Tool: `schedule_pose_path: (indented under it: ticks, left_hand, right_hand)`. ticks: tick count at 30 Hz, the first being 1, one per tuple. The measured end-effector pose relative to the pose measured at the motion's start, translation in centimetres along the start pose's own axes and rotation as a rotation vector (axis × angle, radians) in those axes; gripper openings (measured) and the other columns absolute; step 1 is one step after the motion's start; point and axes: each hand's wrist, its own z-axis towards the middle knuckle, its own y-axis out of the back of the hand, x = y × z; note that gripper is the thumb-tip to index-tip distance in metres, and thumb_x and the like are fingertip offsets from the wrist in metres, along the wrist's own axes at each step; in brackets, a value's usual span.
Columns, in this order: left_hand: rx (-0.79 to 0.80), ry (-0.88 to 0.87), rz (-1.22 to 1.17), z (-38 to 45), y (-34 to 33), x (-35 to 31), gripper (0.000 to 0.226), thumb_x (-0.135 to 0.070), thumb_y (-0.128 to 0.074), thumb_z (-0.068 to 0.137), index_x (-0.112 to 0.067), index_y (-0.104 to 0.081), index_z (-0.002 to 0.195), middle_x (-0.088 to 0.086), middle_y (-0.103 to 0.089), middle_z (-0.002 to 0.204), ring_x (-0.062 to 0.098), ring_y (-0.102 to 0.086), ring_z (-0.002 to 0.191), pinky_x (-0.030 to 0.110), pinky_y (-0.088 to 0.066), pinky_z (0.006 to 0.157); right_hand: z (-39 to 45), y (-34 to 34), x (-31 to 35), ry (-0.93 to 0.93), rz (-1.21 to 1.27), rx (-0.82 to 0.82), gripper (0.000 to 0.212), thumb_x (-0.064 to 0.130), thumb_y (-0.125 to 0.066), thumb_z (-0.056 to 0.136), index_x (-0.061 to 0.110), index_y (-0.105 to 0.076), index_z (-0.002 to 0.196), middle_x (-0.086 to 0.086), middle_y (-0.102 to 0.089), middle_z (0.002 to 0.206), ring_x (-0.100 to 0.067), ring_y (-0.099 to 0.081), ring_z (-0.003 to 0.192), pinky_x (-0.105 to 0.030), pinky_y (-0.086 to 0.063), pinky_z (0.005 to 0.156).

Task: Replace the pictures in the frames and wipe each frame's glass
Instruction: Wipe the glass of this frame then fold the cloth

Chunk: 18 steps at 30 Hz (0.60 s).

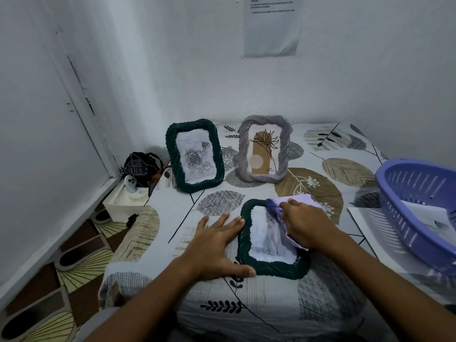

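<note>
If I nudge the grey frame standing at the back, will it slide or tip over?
Likely tip rather than slide. The grey frame stands upright, leaning slightly back, presumably on a rear stand hidden from view. It sits on the patterned cloth, which probably grips its base. Its glass front suggests it is fragile if it falls.

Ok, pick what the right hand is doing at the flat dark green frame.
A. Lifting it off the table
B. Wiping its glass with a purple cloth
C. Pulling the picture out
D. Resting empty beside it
B: the right hand grips a purple cloth against the glass of the flat frame, while the left hand steadies its edge.
</note>
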Motion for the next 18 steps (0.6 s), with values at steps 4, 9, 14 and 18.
schedule_pose_path:
  ticks: [4,9,14,18]
  left_hand:
    - [0.004,-0.005,-0.014,0.1,0.1,0.0,0.123,-0.096,-0.038,0.053,-0.030,-0.009,0.153,-0.015,-0.007,0.159,-0.001,0.010,0.143,0.049,0.010,0.117]
    - [0.012,0.000,-0.009,0.1,0.2,-0.2,0.121,-0.094,-0.041,0.055,-0.028,-0.011,0.153,-0.014,-0.007,0.159,0.000,0.009,0.144,0.048,0.009,0.118]
    - [0.009,0.015,-0.009,0.0,0.5,-0.4,0.121,-0.092,-0.044,0.055,-0.028,-0.012,0.152,-0.012,-0.010,0.159,0.000,0.006,0.144,0.046,0.008,0.118]
    - [0.011,0.029,-0.019,0.0,0.3,-0.3,0.121,-0.091,-0.049,0.055,-0.030,-0.011,0.152,-0.012,-0.006,0.160,0.001,0.014,0.141,0.047,0.009,0.118]
  right_hand:
    - [1.0,-0.4,1.8,0.070,0.098,0.049,0.045,0.030,-0.033,0.102,0.012,-0.034,0.143,-0.020,-0.038,0.146,-0.032,-0.046,0.126,-0.038,-0.040,0.101]
    - [1.0,-1.1,3.0,0.107,0.276,0.046,0.049,0.032,-0.025,0.104,0.019,-0.022,0.151,-0.015,-0.016,0.158,-0.029,-0.024,0.143,-0.030,-0.018,0.114]
    - [-0.5,-1.4,3.3,0.142,0.282,0.069,0.048,0.033,-0.025,0.104,0.021,-0.023,0.151,-0.009,-0.018,0.158,-0.025,-0.021,0.144,-0.029,-0.017,0.114]
    - [-2.5,-1.8,3.4,0.148,0.291,0.088,0.049,0.037,-0.023,0.103,0.026,-0.019,0.151,-0.002,-0.015,0.160,-0.020,-0.015,0.146,-0.032,-0.016,0.117]
